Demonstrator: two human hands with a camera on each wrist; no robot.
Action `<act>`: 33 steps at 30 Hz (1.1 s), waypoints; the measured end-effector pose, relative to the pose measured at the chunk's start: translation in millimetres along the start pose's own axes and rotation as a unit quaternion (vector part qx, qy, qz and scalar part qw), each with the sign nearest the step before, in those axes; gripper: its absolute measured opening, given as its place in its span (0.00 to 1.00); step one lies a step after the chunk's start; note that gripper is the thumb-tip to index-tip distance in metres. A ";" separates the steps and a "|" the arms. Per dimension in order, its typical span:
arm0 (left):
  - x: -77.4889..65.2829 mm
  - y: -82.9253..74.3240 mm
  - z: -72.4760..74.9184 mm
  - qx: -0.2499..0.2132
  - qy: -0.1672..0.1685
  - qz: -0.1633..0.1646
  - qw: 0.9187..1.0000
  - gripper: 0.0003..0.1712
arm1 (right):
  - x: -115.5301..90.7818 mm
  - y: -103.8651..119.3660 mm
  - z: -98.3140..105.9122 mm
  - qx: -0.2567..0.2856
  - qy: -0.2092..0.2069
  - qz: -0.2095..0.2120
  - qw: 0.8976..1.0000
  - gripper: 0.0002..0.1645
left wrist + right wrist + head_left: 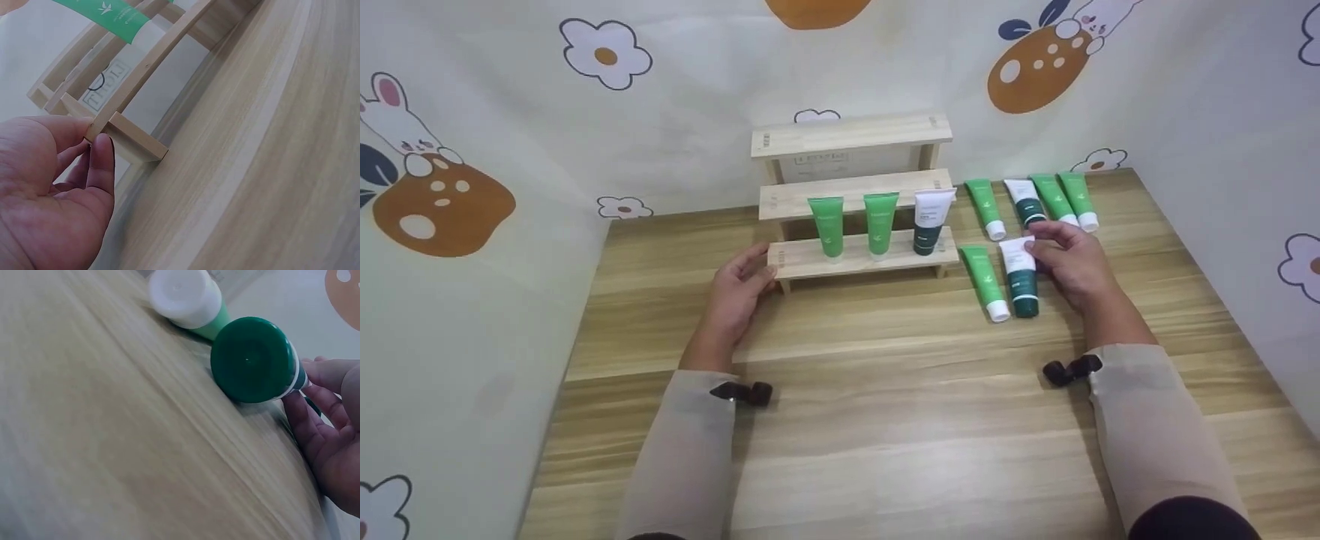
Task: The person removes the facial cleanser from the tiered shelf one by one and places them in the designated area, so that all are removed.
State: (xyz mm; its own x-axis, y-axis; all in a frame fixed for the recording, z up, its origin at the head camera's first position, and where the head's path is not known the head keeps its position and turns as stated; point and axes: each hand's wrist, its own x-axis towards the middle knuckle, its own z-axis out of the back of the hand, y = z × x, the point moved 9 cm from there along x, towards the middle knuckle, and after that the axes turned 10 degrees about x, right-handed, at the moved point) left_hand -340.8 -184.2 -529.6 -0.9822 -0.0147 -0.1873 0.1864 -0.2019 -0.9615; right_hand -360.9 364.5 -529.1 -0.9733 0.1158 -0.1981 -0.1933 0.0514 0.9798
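Note:
A three-step wooden stand (851, 142) sits at the back of the table. Two green tubes (826, 225) and a white and dark green tube (930, 221) stand upright on its lowest step. My left hand (763, 271) pinches the left end of that lowest step (140, 73) between thumb (102, 163) and fingers. My right hand (1044, 244) grips the upper end of a white tube with a dark green cap (1022, 289) lying on the table. In the right wrist view the cap (253, 360) faces the camera, with fingers (306, 413) along the tube's side.
A green tube with a white cap (987, 283) lies just left of the held one. Several more tubes (1054, 196) lie in a row behind it. Patterned cloth walls close in the wooden table (885, 420) at the back and both sides.

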 end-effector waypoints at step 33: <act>0.9 -0.4 -0.5 -0.003 -0.002 -0.006 1.000 0.30 | -9.7 33.0 -5.2 0.101 -0.067 0.077 0.990 0.25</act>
State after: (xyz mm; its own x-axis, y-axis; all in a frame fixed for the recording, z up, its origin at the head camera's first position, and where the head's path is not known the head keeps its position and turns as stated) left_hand -341.8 -183.6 -529.5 -0.9846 -0.0163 -0.1743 0.1741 -0.1971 -0.9648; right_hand -358.5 359.9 -494.8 -0.9617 0.2670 -0.0625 -0.0028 0.2185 0.9758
